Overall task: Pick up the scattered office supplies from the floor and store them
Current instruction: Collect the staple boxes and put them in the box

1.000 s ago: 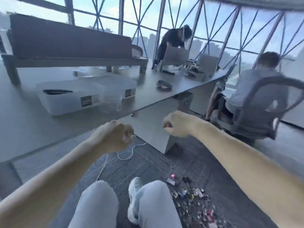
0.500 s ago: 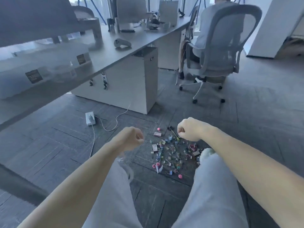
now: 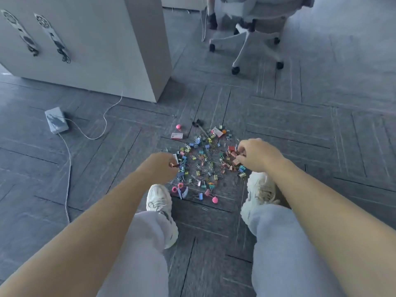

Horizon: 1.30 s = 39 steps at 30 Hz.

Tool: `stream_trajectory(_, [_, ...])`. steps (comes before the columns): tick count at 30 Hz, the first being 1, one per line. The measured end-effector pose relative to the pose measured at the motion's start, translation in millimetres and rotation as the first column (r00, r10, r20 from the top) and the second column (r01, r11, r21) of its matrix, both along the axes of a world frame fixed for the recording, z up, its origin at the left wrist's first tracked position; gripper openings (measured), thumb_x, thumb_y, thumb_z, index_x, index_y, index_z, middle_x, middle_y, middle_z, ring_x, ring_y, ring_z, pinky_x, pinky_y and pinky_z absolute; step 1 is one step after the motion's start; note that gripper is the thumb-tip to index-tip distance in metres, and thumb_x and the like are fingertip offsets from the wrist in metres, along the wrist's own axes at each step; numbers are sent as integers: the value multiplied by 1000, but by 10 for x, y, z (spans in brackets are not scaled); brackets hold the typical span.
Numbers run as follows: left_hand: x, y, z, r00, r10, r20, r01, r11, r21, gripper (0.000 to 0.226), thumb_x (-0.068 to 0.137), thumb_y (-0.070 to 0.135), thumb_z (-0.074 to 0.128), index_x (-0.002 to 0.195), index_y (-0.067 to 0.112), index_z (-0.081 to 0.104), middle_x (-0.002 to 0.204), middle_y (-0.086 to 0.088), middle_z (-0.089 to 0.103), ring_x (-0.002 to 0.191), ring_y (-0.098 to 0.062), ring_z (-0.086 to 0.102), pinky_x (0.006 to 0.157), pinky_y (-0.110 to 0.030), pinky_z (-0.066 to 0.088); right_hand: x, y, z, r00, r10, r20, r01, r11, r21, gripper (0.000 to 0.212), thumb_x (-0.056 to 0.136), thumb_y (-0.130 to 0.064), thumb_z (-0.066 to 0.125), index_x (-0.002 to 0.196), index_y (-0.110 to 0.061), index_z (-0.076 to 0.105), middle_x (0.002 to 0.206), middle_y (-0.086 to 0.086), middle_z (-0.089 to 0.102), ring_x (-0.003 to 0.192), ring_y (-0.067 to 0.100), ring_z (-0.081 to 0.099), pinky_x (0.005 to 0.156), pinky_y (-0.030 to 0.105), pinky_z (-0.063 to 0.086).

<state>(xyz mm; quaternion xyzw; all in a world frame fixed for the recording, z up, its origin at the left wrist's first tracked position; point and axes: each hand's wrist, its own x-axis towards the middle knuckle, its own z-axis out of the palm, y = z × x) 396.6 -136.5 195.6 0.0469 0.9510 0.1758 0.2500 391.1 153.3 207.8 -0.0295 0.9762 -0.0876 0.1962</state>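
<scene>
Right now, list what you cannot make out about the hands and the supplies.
Pile of clips: head view, pieces too small and blurred to count.
Left hand: head view, curled fingers hide whether it pinches the reddish clip at its tips.
Right hand: head view, its own back hides the fingertips in the pile; grip unclear.
Office chair: cut off by the top edge.

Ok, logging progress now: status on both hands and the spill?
Left hand pinches small orange clip. Right hand curled into clip pile at its right edge, grip unclear. Pile on carpet between both shoes; nothing blocking.
</scene>
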Motion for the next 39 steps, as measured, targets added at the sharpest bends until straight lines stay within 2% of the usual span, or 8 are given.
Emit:
stream_trajectory(6, [-1237, 123, -815, 994, -70, 86, 82, 984, -156, 34, 99, 29, 51, 127, 13, 63, 132, -7, 61, 118, -26, 58, 99, -33, 47, -873, 391, -942, 990, -117, 80, 119, 993, -21, 25, 95, -37, 58, 110, -18, 65, 107, 3, 67, 99, 27, 61, 86, 40, 52])
stream_trajectory(12, [-2041, 360, -2100, 985, -54, 166, 92, 969, -231, 26, 93, 26, 53, 107, 15, 71, 107, -8, 67, 99, -29, 64, 83, -36, 54, -1524, 648, -2270, 968, -216, 129, 224, 973, -50, 26, 96, -35, 59, 113, -18, 66, 108, 4, 66, 90, 23, 62, 81, 39, 53])
stream_trajectory(16, [-2244, 377, -2864, 976, 28, 216, 44, 946, -321, 31, 85, 18, 50, 113, 13, 62, 87, -8, 58, 82, -31, 61, 67, -34, 54, -1773, 806, -3069, 958, -164, 235, 151, 986, 74, 27, 97, -25, 56, 123, -28, 62, 128, 5, 52, 122, 29, 50, 90, 43, 47])
stream_trajectory(24, [-2359, 421, -3617, 867, 444, 226, -328, 850, -411, 62, 86, 9, 57, 141, 8, 28, 131, -25, 30, 111, -48, 52, 85, -45, 49, -1905, 752, -3930, 981, -20, 192, -16, 983, 185, 42, 88, -3, 60, 122, -27, 60, 118, 6, 44, 114, 30, 43, 83, 47, 52])
stream_trajectory(28, [-2362, 368, -3763, 848, 511, 144, -453, 838, -302, 57, 80, -10, 50, 133, 10, 37, 131, -25, 29, 107, -48, 51, 87, -50, 54, -1873, 794, -3987, 995, 23, 98, -44, 976, 214, 37, 81, -7, 67, 115, -20, 64, 120, 9, 40, 109, 34, 40, 88, 47, 47])
stream_trajectory(34, [-2342, 391, -3708, 841, 533, 94, -534, 845, -7, 55, 81, 7, 66, 128, 28, 48, 118, -14, 44, 109, -35, 48, 85, -46, 51, -1711, 995, -4047, 996, 89, 8, -88, 956, 280, 41, 67, -26, 84, 104, -15, 69, 111, 10, 48, 101, 34, 41, 81, 50, 49])
stream_trajectory(37, [-2396, 462, -3600, 859, 502, 99, -512, 845, 155, 54, 81, 9, 67, 127, 33, 53, 106, -7, 61, 88, -24, 58, 63, -31, 50, -1733, 933, -4034, 990, -55, -127, 61, 997, 47, 34, 74, -34, 80, 100, -14, 70, 105, 5, 62, 103, 33, 50, 83, 48, 48])
stream_trajectory(39, [-2451, 539, -3521, 813, 535, 229, -581, 769, 268, 60, 79, 8, 69, 131, 35, 54, 99, -1, 67, 66, -16, 61, 51, -25, 48, -1796, 768, -3902, 935, -349, -66, 317, 904, -287, 25, 79, -36, 78, 95, -20, 66, 92, -3, 69, 91, 22, 62, 77, 37, 51])
